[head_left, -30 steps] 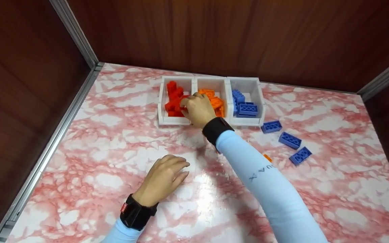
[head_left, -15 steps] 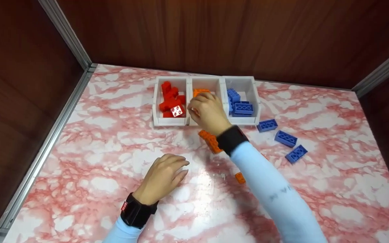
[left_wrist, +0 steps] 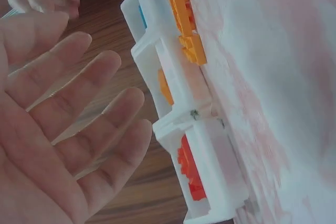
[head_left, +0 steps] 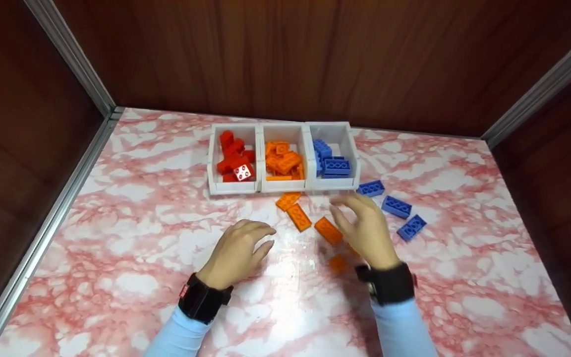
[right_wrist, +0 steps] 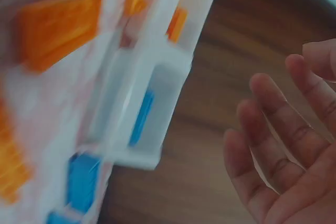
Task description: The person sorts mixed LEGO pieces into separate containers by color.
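Note:
My right hand point(head_left: 364, 230) hovers above loose orange and blue bricks on the table, fingers loosely bent and holding nothing. Nearest to it are an orange brick point(head_left: 328, 231) and a blue brick point(head_left: 371, 188). In the right wrist view its fingers point(right_wrist: 275, 145) are spread, with no brick among them. To the left, my left hand point(head_left: 236, 253) stays in front of the bins, relaxed; the left wrist view shows bare fingers point(left_wrist: 100, 98). More orange bricks point(head_left: 299, 217) lie between the hands, one partly hidden by the right hand.
Three white bins stand side by side at the back. The left bin point(head_left: 233, 187) holds red bricks, one with a white dotted face point(head_left: 242, 172). Orange bricks point(head_left: 285, 161) fill the middle one, blue bricks point(head_left: 336, 167) the right. Loose blue bricks point(head_left: 396, 207) lie right of my right hand.
My right hand has drawn back from the red bin, past the orange bin, to the front right. The dotted red brick and the loose orange bricks now show. My left hand stays nearly still.

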Action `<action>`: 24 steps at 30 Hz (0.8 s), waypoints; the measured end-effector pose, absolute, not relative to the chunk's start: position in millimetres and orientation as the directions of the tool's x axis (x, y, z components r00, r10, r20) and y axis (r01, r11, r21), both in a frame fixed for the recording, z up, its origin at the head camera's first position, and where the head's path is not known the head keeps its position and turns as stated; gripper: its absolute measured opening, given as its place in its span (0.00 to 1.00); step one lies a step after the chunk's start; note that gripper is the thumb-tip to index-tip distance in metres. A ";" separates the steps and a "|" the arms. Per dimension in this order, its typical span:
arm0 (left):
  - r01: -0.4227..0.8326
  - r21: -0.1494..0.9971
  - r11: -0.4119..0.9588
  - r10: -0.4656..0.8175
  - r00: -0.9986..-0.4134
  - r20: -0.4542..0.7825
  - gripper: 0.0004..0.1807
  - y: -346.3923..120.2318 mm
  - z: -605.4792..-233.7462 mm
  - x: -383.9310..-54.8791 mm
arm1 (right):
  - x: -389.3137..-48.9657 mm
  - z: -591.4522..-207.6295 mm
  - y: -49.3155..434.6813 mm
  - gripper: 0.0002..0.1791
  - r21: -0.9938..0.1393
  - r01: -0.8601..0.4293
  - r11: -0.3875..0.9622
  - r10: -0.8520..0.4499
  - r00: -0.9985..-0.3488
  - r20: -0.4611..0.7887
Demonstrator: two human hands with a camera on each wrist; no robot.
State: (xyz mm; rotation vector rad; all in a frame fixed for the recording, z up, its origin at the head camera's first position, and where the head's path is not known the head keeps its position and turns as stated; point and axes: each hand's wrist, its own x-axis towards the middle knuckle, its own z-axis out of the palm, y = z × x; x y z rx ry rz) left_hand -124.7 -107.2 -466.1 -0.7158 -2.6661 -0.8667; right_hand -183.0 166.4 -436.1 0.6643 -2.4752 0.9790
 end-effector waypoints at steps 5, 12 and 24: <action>0.425 0.533 0.731 0.344 -0.905 0.251 0.13 -98.6 -469.6 -147.2 | -159.7 -452.6 193.3 0.06 -0.546 -0.486 0.682 -0.202 -0.844 0.497; 0.301 0.467 0.832 0.285 -0.953 0.105 0.20 -80.2 -476.0 -189.2 | -147.7 -468.4 210.7 0.08 -0.534 -0.429 0.729 -0.157 -0.863 0.480; 0.277 0.257 0.926 0.258 -0.961 0.104 0.20 -50.0 -495.3 -206.8 | -147.3 -470.8 225.8 0.09 -0.542 -0.387 0.746 -0.118 -0.878 0.464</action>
